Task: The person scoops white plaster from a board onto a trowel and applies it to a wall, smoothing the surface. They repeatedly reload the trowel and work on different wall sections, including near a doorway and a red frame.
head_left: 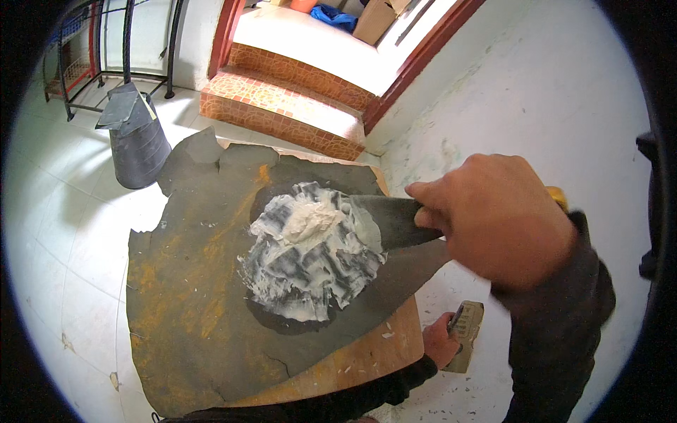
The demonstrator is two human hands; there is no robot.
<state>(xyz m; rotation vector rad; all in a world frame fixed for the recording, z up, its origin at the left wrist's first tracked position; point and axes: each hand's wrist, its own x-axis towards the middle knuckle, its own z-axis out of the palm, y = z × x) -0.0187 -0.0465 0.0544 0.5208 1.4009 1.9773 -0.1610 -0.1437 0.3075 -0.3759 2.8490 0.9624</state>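
My right hand (501, 218) is closed around a putty knife (398, 222). Its wide dark blade lies at the right edge of a white paste patch (310, 254), which is smeared thick and uneven with a lump near its top. Under the paste, a worn grey-green sheet (204, 247) with ragged edges and ochre stains covers most of a wooden board (367, 356). Below the board's right corner, my left hand (441, 343) grips a flat tan rectangular piece (467, 337) with a row of slots; its exact kind is unclear.
At upper left, a dark tapered bucket-like container (139, 144) stands on the tiled floor (63, 261), near a black metal frame (173, 49). Orange patterned steps (282, 99) lead up to a red-framed doorway. A white wall (564, 106) rises on the right.
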